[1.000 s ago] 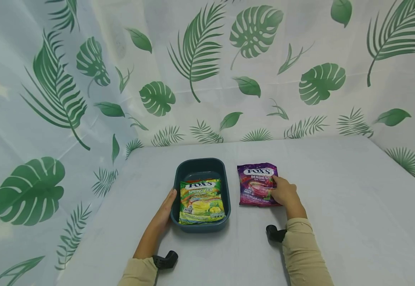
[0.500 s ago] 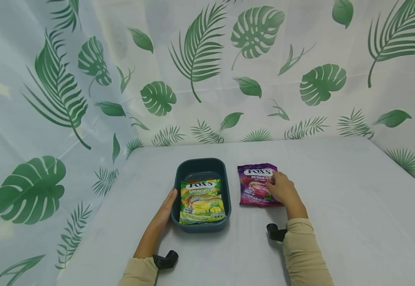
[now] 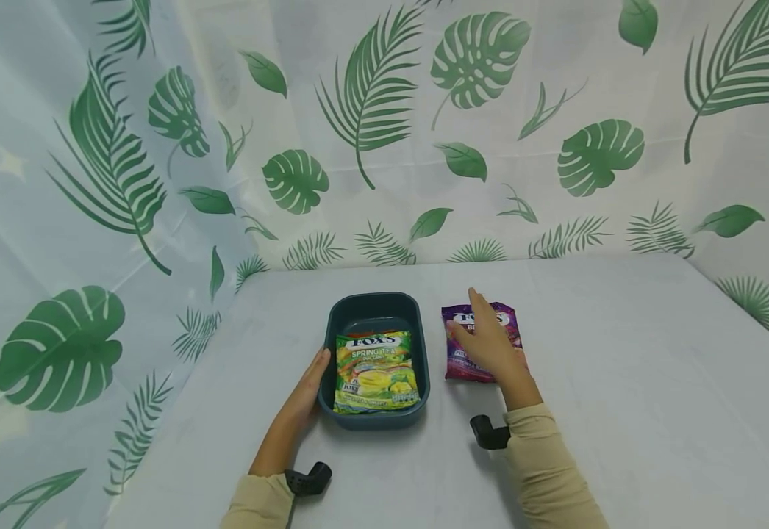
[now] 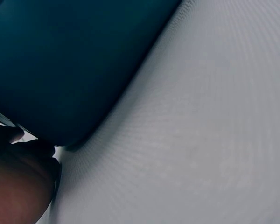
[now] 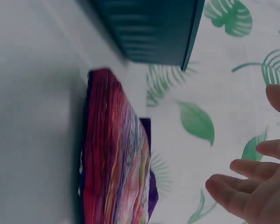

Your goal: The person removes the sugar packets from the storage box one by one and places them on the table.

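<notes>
A dark teal tub [image 3: 374,422] stands on the table, and a yellow-green candy bag [image 3: 376,371] lies inside it. Along the tub's left wall rests my left hand [image 3: 303,389], its fingers extended along the side; the left wrist view shows the tub's wall [image 4: 74,65] close by. To the right of the tub lies a purple candy bag [image 3: 470,367], flat on the table. My right hand [image 3: 487,342] is above that bag with fingers extended, holding nothing. In the right wrist view, a gap separates the right hand [image 5: 261,186] from the purple bag [image 5: 114,154].
A white cloth covers the table [image 3: 636,382]. Behind it and at the left hangs a white curtain [image 3: 384,132] printed with green leaves. Both wrists wear a black camera mount, such as the right mount [image 3: 489,433].
My right hand has let go of the purple bag's right side, risen and shifted left over it, its fingers straightening. The bag, the tub and my left hand stay in place.
</notes>
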The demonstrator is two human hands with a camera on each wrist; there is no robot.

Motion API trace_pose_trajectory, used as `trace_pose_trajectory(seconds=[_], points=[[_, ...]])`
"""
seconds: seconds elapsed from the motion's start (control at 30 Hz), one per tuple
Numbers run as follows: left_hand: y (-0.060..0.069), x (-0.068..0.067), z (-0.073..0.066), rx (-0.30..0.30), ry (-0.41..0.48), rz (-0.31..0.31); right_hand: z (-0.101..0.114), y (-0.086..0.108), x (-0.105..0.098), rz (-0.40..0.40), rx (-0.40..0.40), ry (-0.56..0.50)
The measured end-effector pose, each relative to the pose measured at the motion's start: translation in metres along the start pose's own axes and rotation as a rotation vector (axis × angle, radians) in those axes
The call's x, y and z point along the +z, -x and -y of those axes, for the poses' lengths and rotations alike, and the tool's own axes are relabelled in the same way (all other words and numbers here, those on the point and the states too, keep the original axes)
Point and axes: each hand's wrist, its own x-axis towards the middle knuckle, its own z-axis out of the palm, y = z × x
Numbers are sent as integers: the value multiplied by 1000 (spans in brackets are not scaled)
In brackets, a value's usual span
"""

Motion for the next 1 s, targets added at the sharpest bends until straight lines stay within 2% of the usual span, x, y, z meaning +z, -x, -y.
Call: trace_pose_trajectory(seconds=[0.2, 0.3, 0.43, 0.5, 0.7, 0.9, 1.0], points=[[1, 1, -1, -15, -12, -3, 19, 3, 18, 2, -55, -110], [2, 1, -2, -16, -10, -4, 31, 6, 28, 45, -72, -232], [1, 1, -2, -9, -7, -1, 46, 10, 42, 150, -9, -437], [1, 1, -1, -9, -6, -2, 52, 11, 49, 181, 33, -500], [1, 0, -2, -8, -7, 2, 59, 14, 65, 206, 102, -567], [1, 0, -1, -8, 3, 7, 61, 15, 75, 252, 240, -656], [0, 0, -1, -8, 5, 10, 60, 14, 79, 250, 280, -690]])
